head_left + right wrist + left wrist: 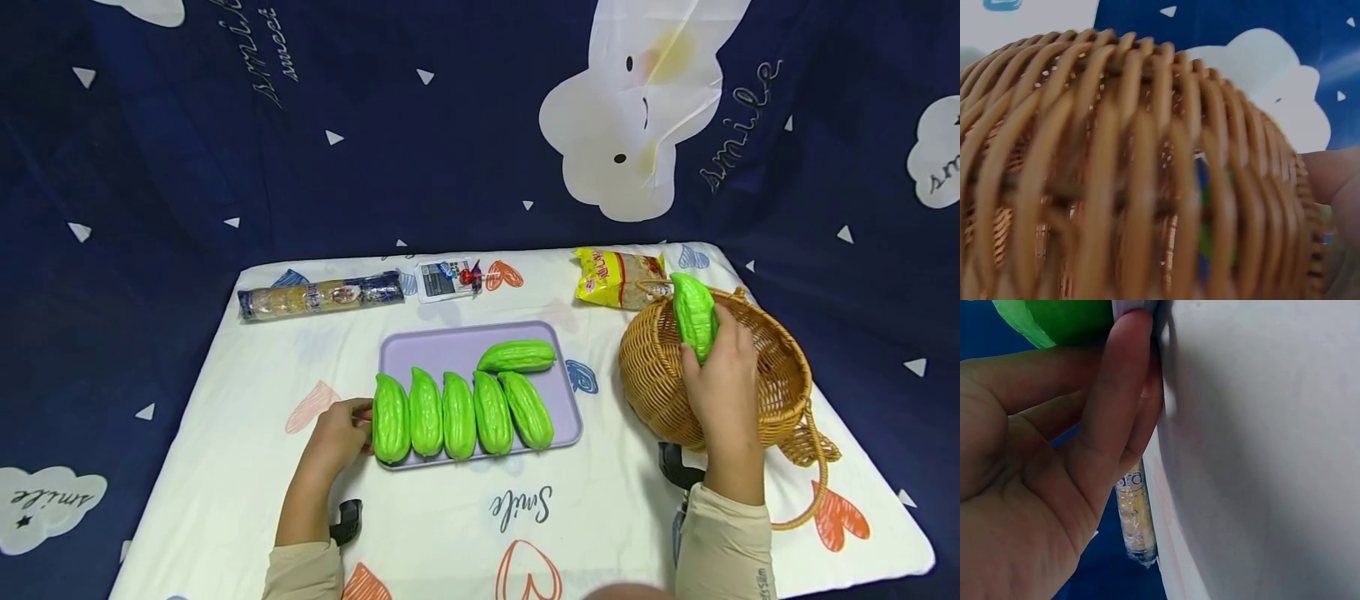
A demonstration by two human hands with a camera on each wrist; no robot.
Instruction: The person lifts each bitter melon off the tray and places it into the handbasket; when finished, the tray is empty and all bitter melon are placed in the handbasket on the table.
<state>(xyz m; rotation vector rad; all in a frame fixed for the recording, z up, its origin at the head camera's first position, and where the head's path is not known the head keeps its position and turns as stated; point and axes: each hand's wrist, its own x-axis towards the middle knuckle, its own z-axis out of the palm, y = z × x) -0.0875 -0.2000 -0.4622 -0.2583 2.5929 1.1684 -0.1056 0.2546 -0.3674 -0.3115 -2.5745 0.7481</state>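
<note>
On the lavender tray [427, 348], several green ridged bitter melons [459, 417] stand in a row, with another bitter melon [517, 356] lying crosswise behind them. My left hand [341, 433] grips the tray's left edge beside the leftmost melon; the left wrist view shows a fingertip pressed on the tray rim [1130, 306]. At the right, my right hand [726, 375] holds one bitter melon [693, 308] above the mouth of the brown wicker basket [651, 379]. Basket weave [1107, 156] fills most of the right wrist view, hiding much of that hand.
Along the back lie a long clear-wrapped package [322, 297], a small flat packet [442, 280] with a red-wrapped lollipop [471, 275], and a yellow snack bag [607, 277] behind the basket. The basket's handle [817, 492] loops onto the tablecloth.
</note>
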